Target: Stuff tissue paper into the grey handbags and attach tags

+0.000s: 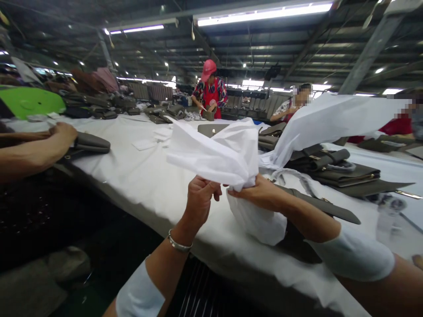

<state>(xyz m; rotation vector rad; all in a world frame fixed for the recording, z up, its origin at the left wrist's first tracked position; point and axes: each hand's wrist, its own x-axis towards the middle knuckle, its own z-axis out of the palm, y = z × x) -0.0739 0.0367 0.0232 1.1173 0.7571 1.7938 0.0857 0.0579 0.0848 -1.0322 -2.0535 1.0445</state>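
Note:
Crumpled white tissue paper (214, 156) stands up in front of me over the table, with a bunched wad (257, 218) hanging below. My right hand (259, 191) is closed around its gathered middle. At the paper's lower left edge my left hand (201, 196) is curled shut, its fingers pinching that edge. A silver bangle (179, 242) is on my left wrist. Beside my right forearm lies a dark grey-green handbag (320, 204), partly covered by the paper and my arm.
A cloth-covered table (128, 174) runs across the view. Handbags (346, 174) are stacked at right, with another white sheet (333, 119) rising behind them. At left, a co-worker's hand (64, 134) is by a bag (92, 143). Across the table stands a person in a red apron (218, 90).

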